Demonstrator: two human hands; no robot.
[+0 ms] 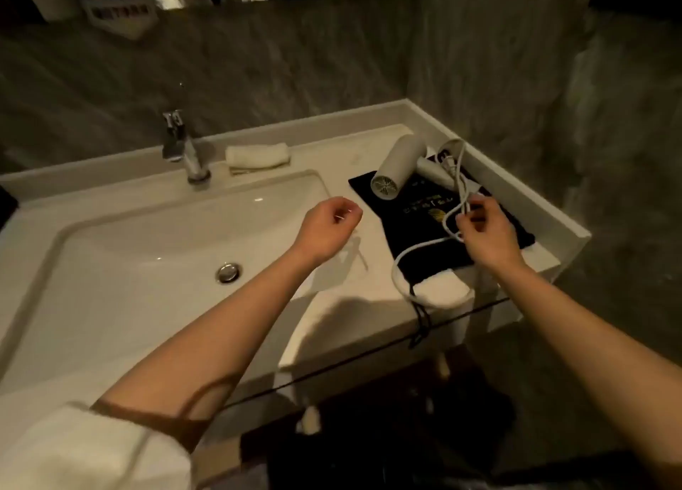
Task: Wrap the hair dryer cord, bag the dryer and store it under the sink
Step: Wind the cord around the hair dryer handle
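Note:
A white hair dryer (398, 165) lies on a black drawstring bag (413, 224) at the right end of the counter, its barrel pointing toward me. Its white cord (406, 257) runs from the folded handle down over the bag in a loose loop near the counter's front edge. My right hand (487, 231) pinches the cord just in front of the dryer's handle. My left hand (328, 224) hovers over the sink's right rim, left of the bag, its fingers closed on a thin, small white thing that I cannot make out.
The white sink basin (110, 268) with a drain fills the left. A chrome faucet (184, 150) stands behind it, and a rolled white towel (258, 155) lies to its right. The bag's black drawstring (422, 323) hangs over the counter's front edge. Marble walls close in behind and on the right.

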